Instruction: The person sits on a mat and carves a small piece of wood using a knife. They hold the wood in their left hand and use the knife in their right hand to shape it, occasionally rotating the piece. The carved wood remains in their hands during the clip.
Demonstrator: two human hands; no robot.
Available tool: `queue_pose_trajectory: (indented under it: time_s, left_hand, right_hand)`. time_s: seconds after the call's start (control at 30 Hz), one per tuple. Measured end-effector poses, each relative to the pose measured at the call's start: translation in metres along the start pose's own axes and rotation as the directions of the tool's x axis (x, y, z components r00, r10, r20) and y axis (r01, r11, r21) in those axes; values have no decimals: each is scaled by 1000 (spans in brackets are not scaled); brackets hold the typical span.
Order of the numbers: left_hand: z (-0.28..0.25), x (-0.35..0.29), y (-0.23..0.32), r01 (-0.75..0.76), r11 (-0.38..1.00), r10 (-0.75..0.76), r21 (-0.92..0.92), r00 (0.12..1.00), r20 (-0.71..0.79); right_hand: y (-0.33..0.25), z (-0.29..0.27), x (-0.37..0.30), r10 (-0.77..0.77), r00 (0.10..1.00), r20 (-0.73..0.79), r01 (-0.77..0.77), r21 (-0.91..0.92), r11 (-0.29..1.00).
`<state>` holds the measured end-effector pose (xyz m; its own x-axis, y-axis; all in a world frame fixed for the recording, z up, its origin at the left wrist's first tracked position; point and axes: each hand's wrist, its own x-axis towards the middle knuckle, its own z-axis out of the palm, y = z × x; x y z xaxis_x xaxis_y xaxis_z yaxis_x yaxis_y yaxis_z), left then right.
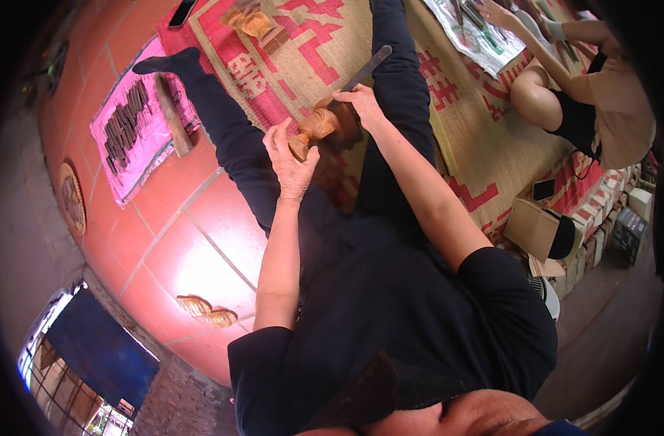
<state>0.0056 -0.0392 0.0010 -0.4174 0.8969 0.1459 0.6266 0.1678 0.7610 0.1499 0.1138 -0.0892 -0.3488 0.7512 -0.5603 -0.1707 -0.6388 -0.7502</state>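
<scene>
The person sits on a woven mat (303, 65) with both legs stretched out in dark trousers, and both bare forearms reach forward from the lower part of the view to meet between the thighs. The left hand (292, 161) is curled around the lower end of 1 pale wooden carving (319, 125), fingers wrapped over it and thumb alongside, steadying it over the lap. The right hand (361, 105) is closed around the handle of 1 long flat metal tool (368, 67), whose blade points away toward the feet; the hand rests on the upper end of the carving, beside a darker wooden block (344, 123) that touches the piece.

On the red tiled floor (194, 240) to the left lie 2 small carved wooden pieces (207, 311), side by side. A pink cloth (139, 134) holds a row of many dark tools, too small to count, with 1 wooden stick (173, 116) lying along its edge. 1 more carved figure (253, 22) stands on the mat near the far foot. At the right sits 1 other person (601, 102), with 1 cardboard box (533, 229) near them.
</scene>
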Motion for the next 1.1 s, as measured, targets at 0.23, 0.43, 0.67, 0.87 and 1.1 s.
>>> queue_pose_trajectory:
  time_s: [0.23, 0.43, 0.67, 0.87, 1.1]
  left_hand:
    - [-1, -2, -4, -7, 1000, 7, -7, 1000, -19]
    - [0, -2, 5, -29, 999, 28, 33, 998, 50]
    - [-2, -1, 4, -53, 996, 49, 69, 997, 67]
    - [-8, 4, 6, -102, 991, 87, 91, 985, 149]
    - [-12, 6, 17, 24, 989, -43, 149, 991, 129]
  right_hand:
    - [-17, 12, -22, 31, 997, 68, -35, 61, 998]
    - [-4, 1, 1, -26, 999, -41, 23, -69, 997]
    - [-10, 0, -11, 51, 959, 280, -10, -149, 989]
    - [-10, 3, -1, -41, 998, 37, 44, -94, 995]
    - [-15, 0, -9, 18, 984, 177, 1, -105, 994]
